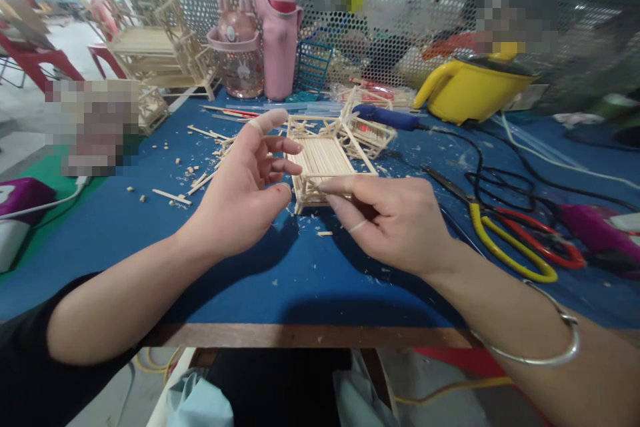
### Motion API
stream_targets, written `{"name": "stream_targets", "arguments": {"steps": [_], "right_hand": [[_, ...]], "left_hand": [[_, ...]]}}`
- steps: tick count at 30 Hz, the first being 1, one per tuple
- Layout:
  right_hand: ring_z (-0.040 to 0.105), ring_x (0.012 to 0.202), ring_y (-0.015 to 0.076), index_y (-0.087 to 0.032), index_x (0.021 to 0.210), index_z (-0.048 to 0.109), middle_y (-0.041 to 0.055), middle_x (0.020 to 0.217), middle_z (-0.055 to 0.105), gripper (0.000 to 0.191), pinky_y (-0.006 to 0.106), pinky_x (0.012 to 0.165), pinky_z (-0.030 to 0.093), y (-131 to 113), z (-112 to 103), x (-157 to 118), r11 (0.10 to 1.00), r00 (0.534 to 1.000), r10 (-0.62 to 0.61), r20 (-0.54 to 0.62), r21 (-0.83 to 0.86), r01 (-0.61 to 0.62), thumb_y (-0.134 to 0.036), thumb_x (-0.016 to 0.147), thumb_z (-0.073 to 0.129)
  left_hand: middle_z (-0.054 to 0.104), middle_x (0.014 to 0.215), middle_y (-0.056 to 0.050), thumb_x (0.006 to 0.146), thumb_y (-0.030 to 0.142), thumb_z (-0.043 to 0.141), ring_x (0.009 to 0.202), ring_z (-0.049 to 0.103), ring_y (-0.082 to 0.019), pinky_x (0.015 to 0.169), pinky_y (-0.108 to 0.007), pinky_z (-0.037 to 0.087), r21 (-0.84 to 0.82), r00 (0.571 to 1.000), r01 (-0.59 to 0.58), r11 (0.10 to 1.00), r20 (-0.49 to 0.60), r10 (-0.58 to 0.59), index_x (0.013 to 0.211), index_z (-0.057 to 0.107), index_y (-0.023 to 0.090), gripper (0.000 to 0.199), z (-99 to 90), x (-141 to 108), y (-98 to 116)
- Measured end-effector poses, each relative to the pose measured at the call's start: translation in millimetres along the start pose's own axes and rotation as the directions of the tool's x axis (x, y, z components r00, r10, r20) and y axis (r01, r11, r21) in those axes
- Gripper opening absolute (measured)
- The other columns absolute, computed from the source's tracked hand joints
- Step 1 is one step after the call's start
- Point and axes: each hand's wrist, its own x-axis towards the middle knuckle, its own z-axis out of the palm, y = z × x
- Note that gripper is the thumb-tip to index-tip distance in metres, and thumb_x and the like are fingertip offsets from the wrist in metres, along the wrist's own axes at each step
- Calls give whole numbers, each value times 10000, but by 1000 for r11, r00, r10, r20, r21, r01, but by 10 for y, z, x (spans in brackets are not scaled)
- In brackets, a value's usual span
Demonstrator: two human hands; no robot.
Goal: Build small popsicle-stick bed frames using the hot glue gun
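Observation:
A small model made of thin wooden sticks (320, 155) stands on the blue tabletop, with a slatted floor and a low railing around it. My left hand (245, 193) hovers at its left side, fingers spread and slightly curled, holding nothing. Thumb and forefinger of my right hand (395, 220) are pinched at the front railing, on a small stick piece too hidden to make out clearly. Pale covers wrap some fingertips. Behind the model, a blue-handled tool (385, 117) with a black cord lies against another small stick frame (373, 137).
Cut stick bits (200, 180) lie scattered at left. Yellow-and-red-handled scissors (510, 240) and coiled black cord lie at right. A yellow pot (475, 90), a pink bottle (280, 47), a rabbit-eared jar (237, 60) and a larger stick model (150, 47) line the back, before a perforated metal screen.

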Motion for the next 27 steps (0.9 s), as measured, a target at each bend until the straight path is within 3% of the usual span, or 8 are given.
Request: {"name": "stream_targets", "arguments": {"steps": [4, 9, 23, 27], "right_hand": [[621, 533, 89, -214, 950, 725, -15, 778, 756, 184, 209, 542, 460, 7, 5, -3, 1000, 1000, 10, -9, -8, -10, -213, 867, 561], [639, 574, 97, -225, 973, 723, -18, 766, 752, 204, 212, 569, 466, 11, 1, -9, 1000, 1000, 25, 2, 18, -25, -204, 865, 552], [670, 626, 103, -227, 1016, 723, -5, 898, 771, 227, 208, 580, 474, 4, -5, -1, 1000, 1000, 10, 27, 15, -10, -209, 878, 543], [668, 619, 108, -231, 1025, 725, -4, 849, 771, 231, 209, 582, 476, 7, 3, -1, 1000, 1000, 19, 23, -3, -19, -225, 878, 546]], "left_hand": [[598, 1092, -37, 692, 84, 575, 987, 587, -184, 895, -379, 494, 210, 1000, 10, 978, 25, -15, 1249, 472, 262, 594, -7, -22, -33], [662, 1052, -58, 736, 142, 563, 1039, 593, -231, 979, -439, 450, 444, 990, 39, 895, 105, -96, 995, 632, 190, 273, -15, -34, -27], [673, 1042, -51, 760, 198, 576, 983, 613, -222, 899, -399, 486, 449, 989, 69, 891, 89, -121, 991, 645, 198, 241, -17, -31, -27], [675, 1074, -53, 754, 180, 591, 1004, 612, -223, 904, -399, 485, 428, 988, 81, 900, 88, -131, 1022, 645, 201, 274, -3, -34, -21]]}}
